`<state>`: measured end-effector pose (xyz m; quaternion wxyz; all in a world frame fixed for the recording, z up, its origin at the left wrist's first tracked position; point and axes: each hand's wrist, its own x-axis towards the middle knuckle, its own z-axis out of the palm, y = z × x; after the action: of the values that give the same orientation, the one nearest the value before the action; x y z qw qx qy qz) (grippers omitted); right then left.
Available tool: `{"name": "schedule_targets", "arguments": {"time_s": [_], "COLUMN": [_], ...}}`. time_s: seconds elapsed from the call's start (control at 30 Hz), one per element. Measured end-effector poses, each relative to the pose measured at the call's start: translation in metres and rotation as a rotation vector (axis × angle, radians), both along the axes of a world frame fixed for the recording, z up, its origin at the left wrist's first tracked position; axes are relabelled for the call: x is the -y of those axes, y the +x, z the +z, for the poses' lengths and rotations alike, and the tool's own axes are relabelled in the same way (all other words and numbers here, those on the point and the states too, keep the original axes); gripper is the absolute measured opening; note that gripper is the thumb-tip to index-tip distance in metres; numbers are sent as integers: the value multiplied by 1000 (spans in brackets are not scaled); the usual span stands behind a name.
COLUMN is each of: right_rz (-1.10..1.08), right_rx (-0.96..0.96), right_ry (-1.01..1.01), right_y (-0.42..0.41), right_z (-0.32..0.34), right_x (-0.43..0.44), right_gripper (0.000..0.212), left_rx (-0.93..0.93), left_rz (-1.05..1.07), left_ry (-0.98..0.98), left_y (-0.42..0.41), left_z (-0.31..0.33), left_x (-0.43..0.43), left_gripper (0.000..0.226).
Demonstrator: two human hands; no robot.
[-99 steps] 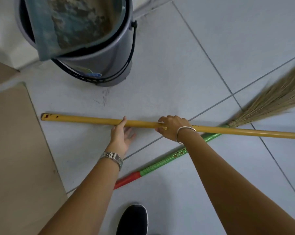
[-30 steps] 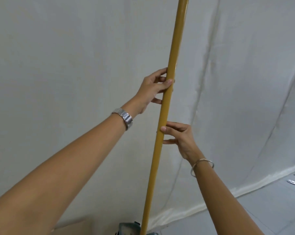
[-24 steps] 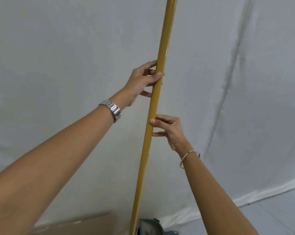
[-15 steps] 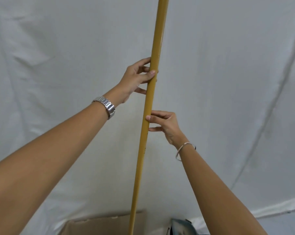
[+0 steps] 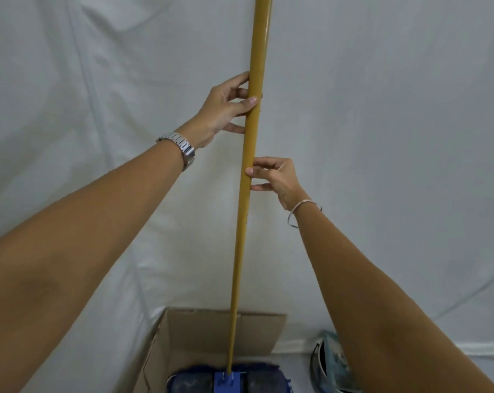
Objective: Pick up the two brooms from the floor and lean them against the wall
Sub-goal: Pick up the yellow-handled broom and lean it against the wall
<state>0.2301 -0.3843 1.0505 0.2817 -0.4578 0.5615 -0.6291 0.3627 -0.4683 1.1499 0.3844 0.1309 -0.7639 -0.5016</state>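
Note:
A long yellow-handled broom (image 5: 247, 177) stands nearly upright in front of a wall draped in white cloth (image 5: 382, 137). Its blue head (image 5: 228, 385) rests at the bottom of the view by a cardboard box. My left hand (image 5: 226, 109), with a metal watch on the wrist, grips the handle high up. My right hand (image 5: 274, 177), with a thin bangle on the wrist, pinches the handle lower down with thumb and fingers. The handle's top runs out of view. The green-handled straw broom is not in view.
An open cardboard box (image 5: 211, 336) stands on the floor against the cloth, right behind the broom head. A grey bucket (image 5: 328, 364) with a cloth over it sits to its right, partly hidden by my right forearm.
The yellow broom went from lying on the floor to upright in both hands. Over the last second my view has tilted down, so the box and blue head show.

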Motion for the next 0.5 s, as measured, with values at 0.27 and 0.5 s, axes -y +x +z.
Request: {"name": "schedule_targets", "arguments": {"time_s": [0.27,0.5], "right_rz": [-43,-84], "right_rx": [47,63], "right_ry": [-18,26], "right_y": [-19,-47], "right_z": [-23,-24], "right_x": [36,64], "right_gripper": [14,30], "left_rx": [-79,-149], "left_rz": [-20,7], "left_ry": [51,247], "left_y": [-28,-68], "left_z": [-26,-34], "left_x": [45,79], "left_gripper": [52,40]}}
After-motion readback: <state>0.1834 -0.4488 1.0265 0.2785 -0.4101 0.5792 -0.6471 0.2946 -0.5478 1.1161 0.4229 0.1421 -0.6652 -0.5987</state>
